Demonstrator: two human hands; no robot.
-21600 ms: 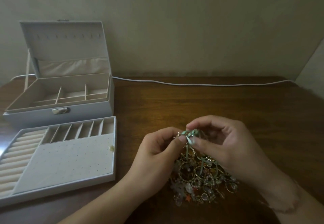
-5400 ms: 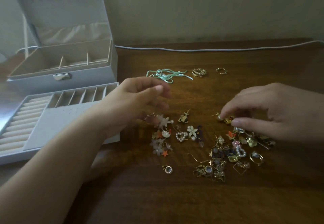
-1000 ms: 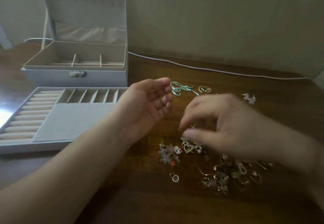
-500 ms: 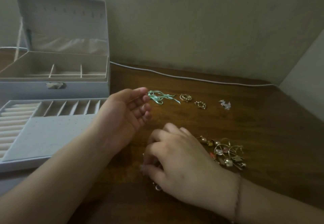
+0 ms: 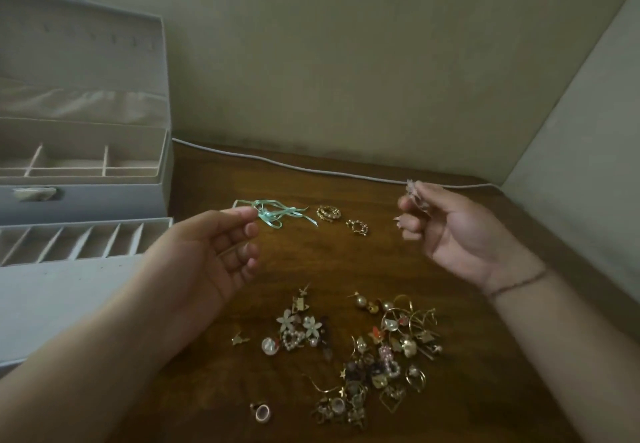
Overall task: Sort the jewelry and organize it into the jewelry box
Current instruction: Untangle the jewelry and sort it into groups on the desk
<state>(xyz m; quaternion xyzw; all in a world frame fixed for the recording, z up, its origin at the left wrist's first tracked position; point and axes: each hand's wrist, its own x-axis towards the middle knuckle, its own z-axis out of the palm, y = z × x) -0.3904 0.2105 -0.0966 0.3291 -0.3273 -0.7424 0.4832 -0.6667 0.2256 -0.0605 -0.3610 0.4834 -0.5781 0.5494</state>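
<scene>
Head view, the only one. Jewelry pile (image 5: 360, 352) sits lower centre on the wooden table (image 5: 485, 390): small earrings, rings, flower and heart pieces, loosely tangled. A sorted row runs across mid-frame: mint ribbon piece (image 5: 277, 214), gold pearl hoops (image 5: 328, 213), gold earring (image 5: 358, 227).

Handling, as a judgement: all of it is light and small. Metal hooks are stiff but thin, so they are likely to snag each other; pearls and petals look fragile. Best pinched by the body or the post, one piece at a time, lifted straight up out of the tangle. The ribbon is soft and will flop.

Right hand (image 5: 450, 231), right of centre, is raised off the table with the palm facing left. Thumb and fingertips pinch a small pale pink piece (image 5: 415, 195), too blurred to identify.

Left hand (image 5: 211, 255), centre-left, is palm up with fingers loosely curled and holds nothing. Its fingertips are just beside the ribbon piece; contact is unclear.

Jewelry box (image 5: 83, 165) stands open at upper left, compartments showing nothing inside. The removable tray (image 5: 69, 269) lies below it at the left edge, slots likewise bare.
</scene>
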